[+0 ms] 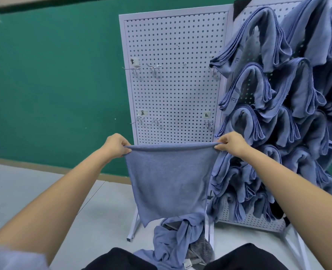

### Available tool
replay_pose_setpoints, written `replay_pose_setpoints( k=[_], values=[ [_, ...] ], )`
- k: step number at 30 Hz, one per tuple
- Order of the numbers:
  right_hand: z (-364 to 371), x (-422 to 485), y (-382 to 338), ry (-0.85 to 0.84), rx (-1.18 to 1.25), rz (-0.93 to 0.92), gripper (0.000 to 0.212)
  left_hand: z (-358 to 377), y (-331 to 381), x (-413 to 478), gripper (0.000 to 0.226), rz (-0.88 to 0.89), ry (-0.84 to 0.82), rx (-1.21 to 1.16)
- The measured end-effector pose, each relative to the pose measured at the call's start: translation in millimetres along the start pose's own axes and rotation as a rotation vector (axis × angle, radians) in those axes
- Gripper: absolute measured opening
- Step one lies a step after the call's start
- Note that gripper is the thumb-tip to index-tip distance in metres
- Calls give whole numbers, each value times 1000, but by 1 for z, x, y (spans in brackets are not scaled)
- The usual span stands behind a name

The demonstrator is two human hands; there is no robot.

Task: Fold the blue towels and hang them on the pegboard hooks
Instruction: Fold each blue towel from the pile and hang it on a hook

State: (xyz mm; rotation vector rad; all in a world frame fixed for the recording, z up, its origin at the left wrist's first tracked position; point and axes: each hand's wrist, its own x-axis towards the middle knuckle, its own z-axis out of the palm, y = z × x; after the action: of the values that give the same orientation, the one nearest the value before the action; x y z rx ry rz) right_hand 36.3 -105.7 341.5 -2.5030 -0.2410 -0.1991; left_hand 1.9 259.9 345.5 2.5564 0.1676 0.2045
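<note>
Before near pegboard (173, 45): left hand (115, 144) & right hand (230, 144) pinch towel (167, 182) top corners, fingers curled tight. Risk: lower corner sags uneven, so crooked fold; hem may snag floor pile (173, 242).

The blue towel (167, 182), held towards 6 o'clock, is seen as soft matt cloth with a fine ribbed nap. The pegboard (174, 45) at 12 o'clock is shown as smooth, white-coated perforated sheet, its hooks (154, 70) as bright bare wire. The wall (54, 84) at 9 o'clock is painted matt green.
</note>
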Motion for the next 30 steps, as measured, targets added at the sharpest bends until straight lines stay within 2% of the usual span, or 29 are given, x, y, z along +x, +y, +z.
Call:
replay_pose_setpoints(
  k=[2, 7, 9, 11, 14, 17, 24, 26, 30],
  values=[
    [-3, -5, 4, 10, 101, 26, 10, -1, -9, 1, 12, -13, -4, -101],
    [-7, -10, 21, 47, 561, 121, 23, -4, -25, -7, 5, -144, -179, -806],
    [-5, -11, 22, -15, 778, 226, 19, 0, -28, -7, 7, -251, -203, -1007],
    [1, -12, 20, -58, 875, 326, 15, 10, -27, -5, 10, -381, -211, -1110],
    [18, -10, 18, -51, 975, 461, 11, 32, -24, -3, 9, -505, -178, -1163],
    [41, -10, 13, -14, 1034, 509, 7, 61, -11, -6, 8, -503, -99, -1133],
    [107, -28, -20, 15, 943, 404, 5, 131, 44, -29, 13, -375, -63, -1073],
    [120, -33, -23, 36, 915, 365, 4, 145, 51, -35, 7, -327, -61, -1036],
    [137, -39, -23, 38, 876, 305, 5, 164, 52, -40, 11, -269, -36, -953]
  ],
)
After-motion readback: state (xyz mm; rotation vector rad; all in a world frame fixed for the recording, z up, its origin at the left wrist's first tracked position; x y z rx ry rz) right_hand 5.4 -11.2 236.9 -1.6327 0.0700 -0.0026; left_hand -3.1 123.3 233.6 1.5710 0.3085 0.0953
